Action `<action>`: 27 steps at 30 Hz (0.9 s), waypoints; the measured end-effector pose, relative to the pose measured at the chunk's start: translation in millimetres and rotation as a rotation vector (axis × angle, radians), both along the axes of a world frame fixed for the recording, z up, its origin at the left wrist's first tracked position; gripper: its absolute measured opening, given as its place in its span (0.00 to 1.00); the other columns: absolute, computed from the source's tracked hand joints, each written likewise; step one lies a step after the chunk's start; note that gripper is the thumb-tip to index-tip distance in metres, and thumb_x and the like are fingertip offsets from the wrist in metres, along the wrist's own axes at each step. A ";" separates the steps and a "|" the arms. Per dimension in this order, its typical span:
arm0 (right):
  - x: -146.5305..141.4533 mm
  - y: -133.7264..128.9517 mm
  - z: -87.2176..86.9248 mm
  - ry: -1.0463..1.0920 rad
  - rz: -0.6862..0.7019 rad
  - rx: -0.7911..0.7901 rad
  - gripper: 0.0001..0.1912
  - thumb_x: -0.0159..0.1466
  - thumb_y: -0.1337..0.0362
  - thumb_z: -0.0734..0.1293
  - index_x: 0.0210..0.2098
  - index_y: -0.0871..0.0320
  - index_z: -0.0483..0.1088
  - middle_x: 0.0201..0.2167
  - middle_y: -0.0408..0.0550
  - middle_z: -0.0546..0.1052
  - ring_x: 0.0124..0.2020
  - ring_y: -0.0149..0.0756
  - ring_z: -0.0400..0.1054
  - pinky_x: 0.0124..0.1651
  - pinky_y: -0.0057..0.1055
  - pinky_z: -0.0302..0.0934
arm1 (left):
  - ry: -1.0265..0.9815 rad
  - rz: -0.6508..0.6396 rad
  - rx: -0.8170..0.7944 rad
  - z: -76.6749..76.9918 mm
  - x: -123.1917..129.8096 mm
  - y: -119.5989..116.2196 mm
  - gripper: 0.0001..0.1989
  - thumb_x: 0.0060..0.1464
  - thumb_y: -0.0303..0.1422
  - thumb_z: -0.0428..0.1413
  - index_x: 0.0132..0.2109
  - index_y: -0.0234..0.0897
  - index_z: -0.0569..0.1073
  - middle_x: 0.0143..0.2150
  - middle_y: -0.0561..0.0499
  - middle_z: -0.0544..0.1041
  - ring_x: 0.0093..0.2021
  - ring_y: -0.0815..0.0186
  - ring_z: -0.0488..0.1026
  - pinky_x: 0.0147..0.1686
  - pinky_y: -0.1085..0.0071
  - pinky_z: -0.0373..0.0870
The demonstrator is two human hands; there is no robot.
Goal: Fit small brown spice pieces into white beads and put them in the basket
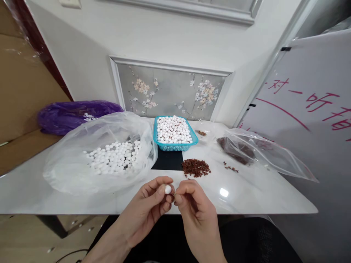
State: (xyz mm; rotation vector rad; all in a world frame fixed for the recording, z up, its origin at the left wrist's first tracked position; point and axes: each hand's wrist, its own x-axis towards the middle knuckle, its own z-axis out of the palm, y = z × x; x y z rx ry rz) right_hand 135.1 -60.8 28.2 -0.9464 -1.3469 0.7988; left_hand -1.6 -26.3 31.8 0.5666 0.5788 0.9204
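Note:
A small white ball (168, 189) is pinched between the thumb and fingers of my left hand (153, 199), just above the table's front edge. Beside it, my right hand (196, 204) is closed in a pinch, its fingertips close to the ball; whatever it grips is too small to make out. Straight ahead of my hands lies a pile of small reddish-brown pieces (196, 167). Behind that stands a blue basket (175, 147) heaped with white balls, some showing brown specks.
On the left, a clear plastic bag (65, 164) holds many loose white balls, with a purple bag (63, 116) behind it. A zip bag (276, 155) with brown material lies at the right. A whiteboard (309, 73) with red writing stands beyond the table's right side.

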 end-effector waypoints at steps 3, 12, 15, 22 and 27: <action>-1.2 -0.2 -0.3 -0.012 0.008 -0.020 0.06 0.66 0.69 0.59 0.32 0.55 0.64 0.30 0.41 0.66 0.33 0.28 0.65 0.37 0.25 0.61 | 0.013 -0.007 0.024 0.9 2.7 -0.8 0.06 0.56 0.30 0.55 0.35 0.33 0.75 0.26 0.54 0.71 0.25 0.78 0.68 0.29 0.82 0.68; -2.8 0.1 -7.6 0.009 0.045 -0.085 0.06 0.66 0.68 0.59 0.32 0.56 0.64 0.31 0.43 0.67 0.32 0.30 0.65 0.35 0.27 0.63 | 0.081 -0.001 0.020 -2.3 5.8 -1.9 0.09 0.57 0.34 0.53 0.32 0.33 0.72 0.24 0.55 0.67 0.23 0.78 0.62 0.26 0.82 0.62; -2.9 0.7 -10.0 -0.018 0.008 -0.070 0.06 0.66 0.68 0.59 0.31 0.56 0.64 0.30 0.42 0.67 0.31 0.30 0.65 0.34 0.27 0.62 | 0.111 0.007 0.060 -4.0 6.3 -3.2 0.09 0.57 0.35 0.52 0.34 0.33 0.73 0.23 0.55 0.67 0.23 0.76 0.62 0.27 0.81 0.62; -4.0 0.7 -12.4 -0.053 -0.045 -0.030 0.06 0.65 0.70 0.59 0.31 0.56 0.63 0.29 0.42 0.66 0.30 0.30 0.63 0.33 0.27 0.60 | 0.162 0.033 0.139 -3.0 7.1 -4.8 0.10 0.57 0.35 0.53 0.33 0.33 0.72 0.25 0.55 0.66 0.25 0.76 0.60 0.29 0.79 0.60; -5.2 1.1 -13.6 -0.064 -0.074 0.006 0.07 0.64 0.71 0.60 0.30 0.56 0.63 0.29 0.42 0.66 0.30 0.29 0.63 0.34 0.27 0.60 | 0.147 0.047 0.121 -5.2 8.1 -5.9 0.09 0.58 0.35 0.52 0.33 0.34 0.71 0.25 0.55 0.66 0.25 0.75 0.60 0.30 0.78 0.60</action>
